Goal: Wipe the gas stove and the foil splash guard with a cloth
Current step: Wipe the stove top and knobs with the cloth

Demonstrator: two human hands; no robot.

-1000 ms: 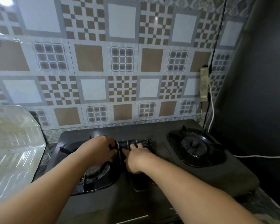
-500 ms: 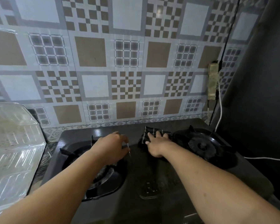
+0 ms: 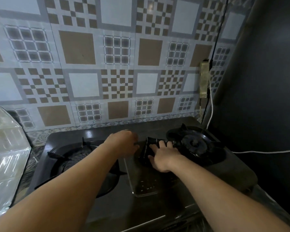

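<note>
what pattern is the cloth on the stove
Dark with thin white stripes; the cloth shows best in the head view.

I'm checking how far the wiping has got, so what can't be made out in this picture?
- Left hand, head view: fingers curl away from the camera; a grip cannot be told.
- Cloth: dark on the dark gas stove, partly under the right hand; its extent is unclear.
- Foil splash guard: cut off by the left edge.
- Stove dirt: too dim to judge.
</note>
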